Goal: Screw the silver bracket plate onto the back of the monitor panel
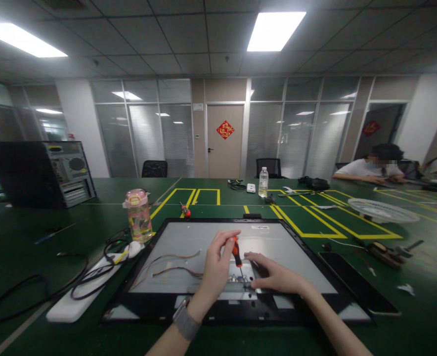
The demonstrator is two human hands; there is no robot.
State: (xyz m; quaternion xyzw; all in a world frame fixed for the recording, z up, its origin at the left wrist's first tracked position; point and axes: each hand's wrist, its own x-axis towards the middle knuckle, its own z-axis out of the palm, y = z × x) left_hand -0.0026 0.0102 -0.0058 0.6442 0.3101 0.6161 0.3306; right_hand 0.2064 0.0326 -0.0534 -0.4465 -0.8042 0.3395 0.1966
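My left hand [218, 257], with a grey band on its wrist, is closed around the red and black handle of a screwdriver [237, 253]. The screwdriver points down, slightly tilted, its tip at a small metal-framed part with connectors [237, 279]. My right hand [274, 274] rests beside that part, thumb and fingers apart, fingertips touching its right side. Under both hands lies a flat display panel [307, 252] with a grey back and black frame. Thin multicoloured wires [174, 271] run across the left of the panel. The exact spot under the tip is too small to make out.
Left of the panel are a white power strip [73, 301] with black cables and a pink-lidded bottle [139, 217]. A second screwdriver [185, 211] lies behind it. A dark flat slab [357, 282] lies at right. A computer case [66, 173] stands far left; people sit far right.
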